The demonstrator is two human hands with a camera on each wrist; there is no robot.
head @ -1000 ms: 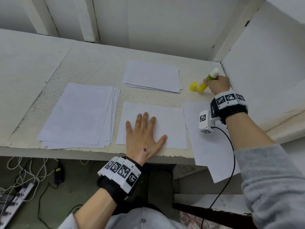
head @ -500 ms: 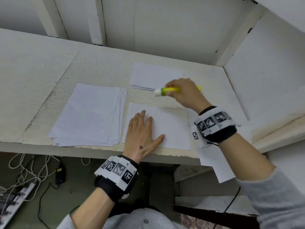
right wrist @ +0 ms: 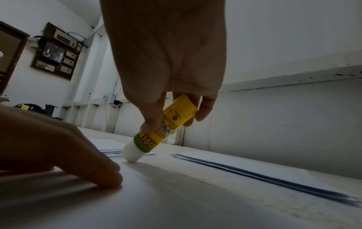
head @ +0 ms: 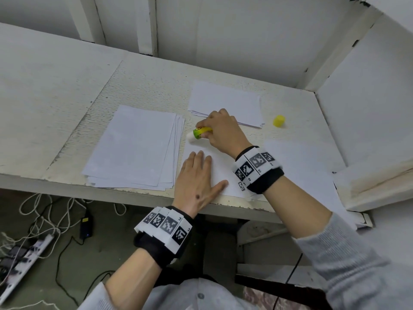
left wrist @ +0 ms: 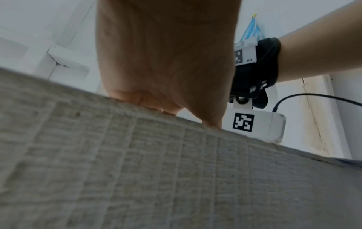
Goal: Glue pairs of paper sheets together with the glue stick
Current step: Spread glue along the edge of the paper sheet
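Observation:
A single white sheet (head: 220,173) lies at the desk's front edge. My left hand (head: 196,177) presses flat on it with straight, spread fingers. My right hand (head: 220,130) grips a yellow and green glue stick (head: 200,132), uncapped, its white tip (right wrist: 131,155) touching the sheet's far left corner. The right wrist view shows the stick tilted, thumb and fingers curled round it, and the left fingers (right wrist: 105,172) just beside the tip. The stick's yellow cap (head: 279,121) stands apart on the desk at the right.
A thick stack of white paper (head: 136,146) lies left of the sheet. A thinner stack (head: 225,101) sits behind my right hand. Another loose sheet (head: 306,173) overhangs the desk's front right. White walls close in behind and on the right. Cables and a power strip (head: 24,251) lie on the floor.
My right hand carried the glue stick from the back right, by the cap, leftward and down until its tip met the sheet's far left corner. The left hand stayed flat on the sheet.

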